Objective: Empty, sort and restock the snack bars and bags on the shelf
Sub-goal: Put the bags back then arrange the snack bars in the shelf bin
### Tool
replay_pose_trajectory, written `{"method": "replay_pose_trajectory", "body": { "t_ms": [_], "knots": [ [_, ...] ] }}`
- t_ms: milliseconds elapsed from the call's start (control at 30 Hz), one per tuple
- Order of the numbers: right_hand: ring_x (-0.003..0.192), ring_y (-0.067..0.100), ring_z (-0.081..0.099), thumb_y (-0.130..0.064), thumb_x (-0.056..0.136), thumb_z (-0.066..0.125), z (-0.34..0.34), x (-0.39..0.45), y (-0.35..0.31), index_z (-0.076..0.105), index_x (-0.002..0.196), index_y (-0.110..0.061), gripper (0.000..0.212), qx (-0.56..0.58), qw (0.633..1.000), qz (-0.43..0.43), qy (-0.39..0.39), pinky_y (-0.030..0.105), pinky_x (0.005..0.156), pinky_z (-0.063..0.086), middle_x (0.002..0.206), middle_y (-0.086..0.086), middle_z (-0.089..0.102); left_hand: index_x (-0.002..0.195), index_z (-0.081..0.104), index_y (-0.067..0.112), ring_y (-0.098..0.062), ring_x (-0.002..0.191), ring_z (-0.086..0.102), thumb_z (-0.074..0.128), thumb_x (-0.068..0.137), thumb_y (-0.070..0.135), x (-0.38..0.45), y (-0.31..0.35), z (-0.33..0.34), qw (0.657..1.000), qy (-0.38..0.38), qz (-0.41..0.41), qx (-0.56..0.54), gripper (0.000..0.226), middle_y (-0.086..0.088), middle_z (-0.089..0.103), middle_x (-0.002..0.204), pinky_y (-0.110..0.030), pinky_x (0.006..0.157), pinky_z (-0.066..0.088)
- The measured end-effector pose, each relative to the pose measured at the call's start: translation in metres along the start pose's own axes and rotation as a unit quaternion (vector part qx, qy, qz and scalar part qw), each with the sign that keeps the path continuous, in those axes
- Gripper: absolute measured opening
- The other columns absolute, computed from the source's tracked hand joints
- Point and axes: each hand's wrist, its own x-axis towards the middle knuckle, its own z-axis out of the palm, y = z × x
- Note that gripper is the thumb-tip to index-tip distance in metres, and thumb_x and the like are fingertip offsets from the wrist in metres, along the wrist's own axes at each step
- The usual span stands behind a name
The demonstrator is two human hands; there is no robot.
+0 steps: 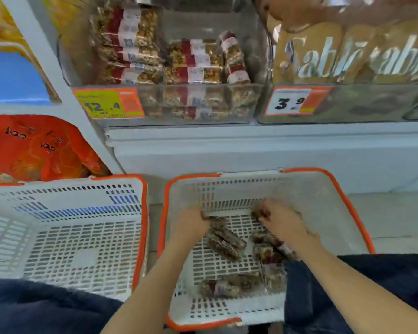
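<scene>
Under the left grip (pixel 195 219) and right grip (pixel 279 219), both curled and pinching snack bars (pixel 226 239) low in the basket (pixel 307 186): light, stiff, crumbly, slick-wrapped, so best pinched mid-length across the narrow sides.

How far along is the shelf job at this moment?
Partly emptied: several nut bars lie in the right white basket with orange rim. Both hands, left hand and right hand, reach among them. The clear shelf bin holds many bars; the left white basket holds none.
</scene>
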Motion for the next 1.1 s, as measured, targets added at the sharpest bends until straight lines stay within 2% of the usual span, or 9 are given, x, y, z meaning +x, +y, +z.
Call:
{"method": "replay_pose_trajectory", "body": {
  "t_ms": [167,300,367,533,733,833,967,1033,1100],
  "knots": [
    [0.122,0.028,0.05,-0.029,0.091,0.062,0.063,-0.023,0.057,0.018,0.152,-0.018,0.076,0.027,0.983,0.1,-0.15,0.036,0.093,0.048,0.146,0.01,0.041,0.075,0.043,0.015,-0.017,0.066,0.043,0.054,0.09,0.013,0.002,-0.032,0.077,0.971,-0.103,-0.174,-0.124,0.019,-0.002,0.045,0.071,-0.03,0.066,0.039],
    [0.121,0.026,0.049,-0.02,0.093,0.057,0.091,-0.008,0.051,0.035,0.143,-0.014,0.055,0.037,0.991,0.055,-0.118,0.033,0.093,0.045,0.137,0.008,0.047,0.123,0.046,0.005,-0.024,0.094,0.054,0.062,0.089,0.023,0.025,-0.045,0.11,0.934,-0.128,-0.273,-0.193,0.041,-0.013,0.057,0.114,-0.033,0.078,0.045],
    [0.125,0.025,0.045,-0.018,0.093,0.058,0.106,0.003,0.033,0.038,0.142,-0.015,0.053,0.057,0.989,0.01,-0.137,0.032,0.095,0.043,0.137,0.006,0.045,0.126,0.049,0.002,-0.028,0.101,0.057,0.065,0.088,0.027,0.038,-0.047,0.124,0.902,-0.129,-0.318,-0.261,0.048,-0.013,0.058,0.113,-0.035,0.088,0.048],
    [0.143,0.026,0.021,-0.033,0.085,0.072,0.151,0.034,0.009,0.008,0.153,-0.019,0.094,0.074,0.97,0.007,-0.23,0.038,0.113,0.032,0.157,0.004,0.021,0.108,0.059,0.003,-0.02,0.068,0.053,0.071,0.084,0.024,0.06,-0.042,0.151,0.835,-0.11,-0.388,-0.375,0.034,-0.009,0.058,0.078,-0.032,0.064,0.044],
    [0.133,0.03,0.036,-0.053,0.076,0.07,0.163,0.046,0.0,0.02,0.149,-0.016,0.096,0.051,0.97,0.018,-0.237,0.046,0.107,0.034,0.145,0.008,0.036,0.116,0.058,0.0,-0.025,0.081,0.062,0.069,0.085,0.014,0.072,-0.057,0.165,0.784,-0.09,-0.405,-0.462,0.036,-0.014,0.066,0.099,-0.033,0.064,0.053],
    [0.128,0.027,0.039,-0.049,0.073,0.075,0.157,0.038,-0.006,0.021,0.148,-0.021,0.096,0.22,0.926,0.092,-0.291,0.038,0.1,0.043,0.137,0.005,0.038,0.114,0.061,0.007,-0.024,0.085,0.064,0.07,0.084,0.019,0.067,-0.056,0.158,0.757,-0.103,-0.398,-0.507,0.033,-0.009,0.067,0.102,-0.03,0.054,0.053],
    [0.1,0.014,0.057,-0.043,0.081,0.073,0.127,0.022,-0.007,0.038,0.133,-0.031,0.064,0.488,0.778,0.217,-0.331,0.032,0.081,0.049,0.126,-0.001,0.052,0.113,0.064,0.01,-0.026,0.081,0.069,0.077,0.077,0.03,0.054,-0.051,0.139,0.742,-0.123,-0.386,-0.535,0.043,-0.01,0.072,0.094,-0.03,0.057,0.054],
    [0.074,0.011,0.059,-0.032,0.086,0.07,0.109,0.015,-0.009,0.047,0.124,-0.03,0.044,0.572,0.722,0.234,-0.312,0.032,0.069,0.046,0.115,0.004,0.063,0.115,0.064,0.01,-0.025,0.086,0.069,0.08,0.071,0.037,0.043,-0.042,0.125,0.756,-0.125,-0.358,-0.534,0.054,-0.011,0.072,0.101,-0.03,0.06,0.055],
    [0.07,0.011,0.059,-0.024,0.087,0.07,0.09,0.008,-0.013,0.051,0.123,-0.031,0.041,0.586,0.724,0.218,-0.292,0.031,0.064,0.046,0.111,0.004,0.064,0.118,0.062,0.013,-0.026,0.092,0.068,0.085,0.053,0.055,0.033,-0.034,0.111,0.807,-0.097,-0.322,-0.486,0.081,-0.01,0.071,0.107,-0.037,0.074,0.058]
  ]
}}
